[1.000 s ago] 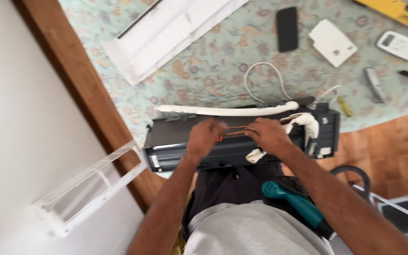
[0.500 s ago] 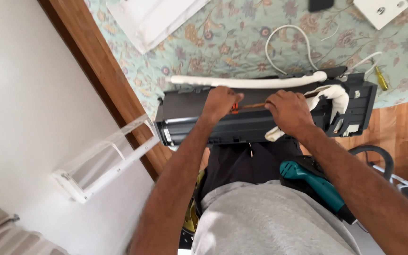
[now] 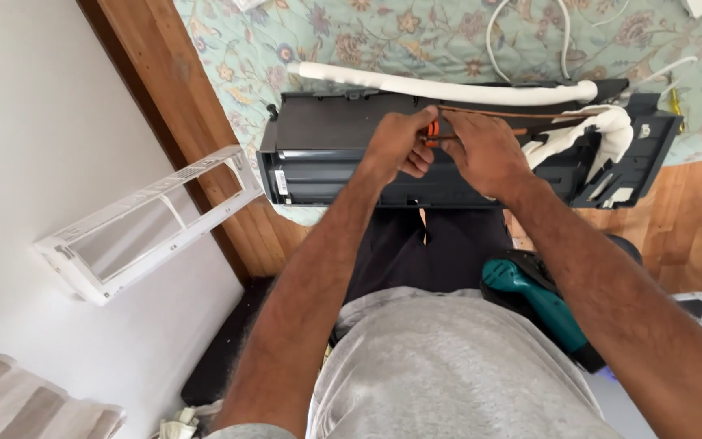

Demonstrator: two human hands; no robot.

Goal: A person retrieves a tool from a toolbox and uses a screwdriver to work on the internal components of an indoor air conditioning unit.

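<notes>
- Head view, looking down: both hands meet over a long black plastic unit [image 3: 343,150] that lies across the near edge of a floral quilted cover [image 3: 367,32].
- Compared with half a second ago, the camera has tipped down and left. The unit now sits higher in view, the hands stay together at its middle, and more of the pale wall shows.
- The left hand [image 3: 396,146] has its fingers curled shut around a small orange piece [image 3: 431,134] at the end of thin copper tubes.
- The right hand [image 3: 485,150] is closed in a pinch on the copper tubes [image 3: 513,116], which run right along the unit's far edge.
- A white foam-covered pipe [image 3: 448,88], soft and round, lies just beyond the unit, touching its far side.
- Crumpled white wrapping [image 3: 603,130] hangs at the unit's right end.
- A white slatted plastic frame [image 3: 148,223] leans at the left, against a brown wooden board [image 3: 172,106].
- A teal power tool [image 3: 542,301] rests near the person's right side, above a wooden floor [image 3: 692,228].
- A thin white cable [image 3: 566,41] loops on the cover, far right.
</notes>
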